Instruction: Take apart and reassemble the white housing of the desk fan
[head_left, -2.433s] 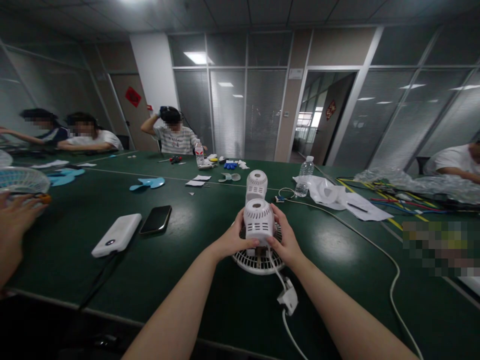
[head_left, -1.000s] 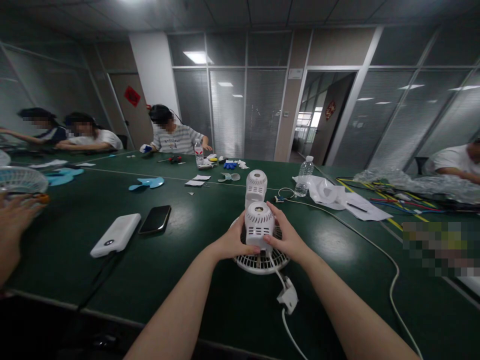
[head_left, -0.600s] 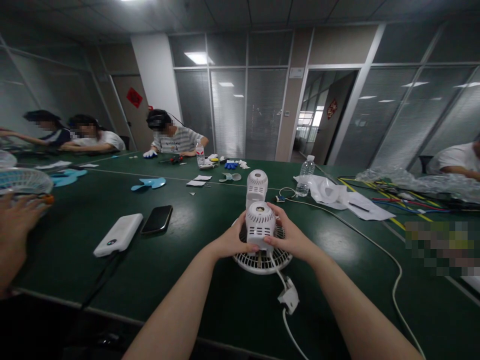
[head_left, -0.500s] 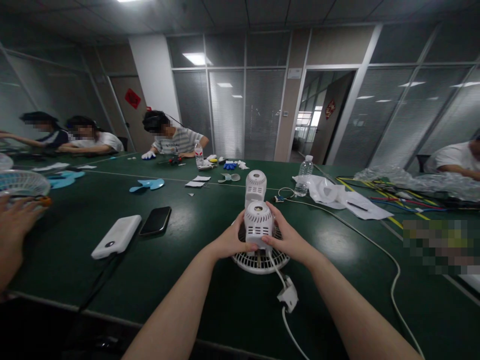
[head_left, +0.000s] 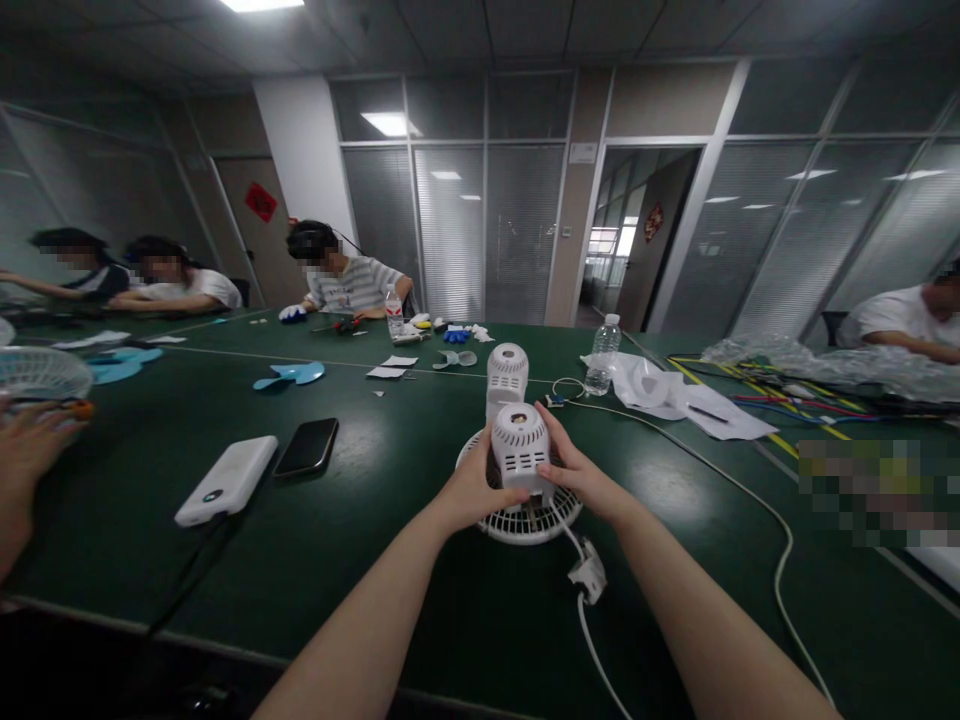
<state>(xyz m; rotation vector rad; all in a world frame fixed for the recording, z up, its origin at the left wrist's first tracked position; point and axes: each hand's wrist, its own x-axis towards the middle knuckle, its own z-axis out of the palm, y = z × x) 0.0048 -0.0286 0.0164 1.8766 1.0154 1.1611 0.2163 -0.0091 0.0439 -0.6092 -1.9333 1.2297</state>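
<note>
Between my hands is a white fan motor housing [head_left: 517,445] with slotted vents and a round hole in its top. My left hand [head_left: 480,488] grips its left side, thumb across the lower front. My right hand [head_left: 576,474] is closed on the right side, its thumb near the lower edge. Under the housing lies a round fan grille [head_left: 517,526], partly covered by it and my hands. A similar white housing [head_left: 508,368] stands just behind. From the held one, a white cable runs down to a white plug [head_left: 589,573].
To the left lie a black phone [head_left: 307,446] and a white power bank [head_left: 227,480]. Farther back is a blue fan blade [head_left: 289,375]. A plastic bottle [head_left: 603,357] stands beside crumpled white paper [head_left: 646,385]. Other people sit around the table; a co-worker's hand [head_left: 30,450] shows at far left.
The held housing and both hands have shifted slightly right and turned a little over the grille, and the plug has swung right. The view has also moved slightly.
</note>
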